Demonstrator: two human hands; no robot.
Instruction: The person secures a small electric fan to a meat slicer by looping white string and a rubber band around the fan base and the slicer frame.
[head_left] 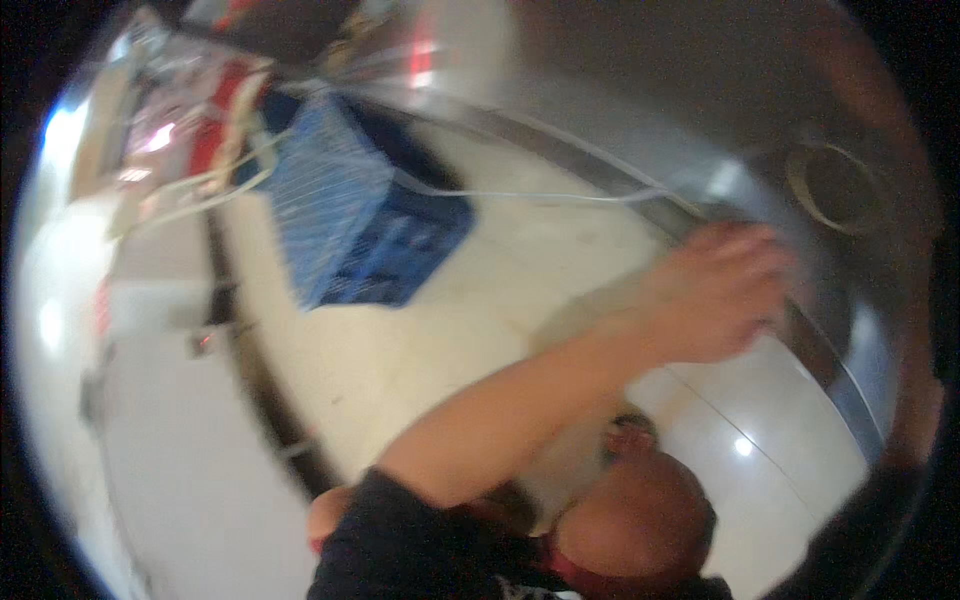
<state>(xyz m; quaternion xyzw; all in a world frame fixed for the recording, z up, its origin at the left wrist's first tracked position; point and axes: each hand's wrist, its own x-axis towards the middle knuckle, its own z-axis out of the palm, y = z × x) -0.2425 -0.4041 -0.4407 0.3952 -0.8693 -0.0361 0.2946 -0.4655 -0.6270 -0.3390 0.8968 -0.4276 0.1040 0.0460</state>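
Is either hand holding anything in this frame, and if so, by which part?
Cannot be told. One blurred hand rests against the shiny metal surface near its edge, with no object visibly grasped. The other hand is not in view.

Open floor left of the hand

The hand (715,295) lies against a curved metal surface (640,110); pale floor (500,300) lies open leftward up to a blue crate (350,215).

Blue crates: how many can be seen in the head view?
1. The blue crate sits on the pale floor at upper left, beyond the outstretched hand. The picture is blurred and the clutter behind the crate is unclear, so others may be hidden.
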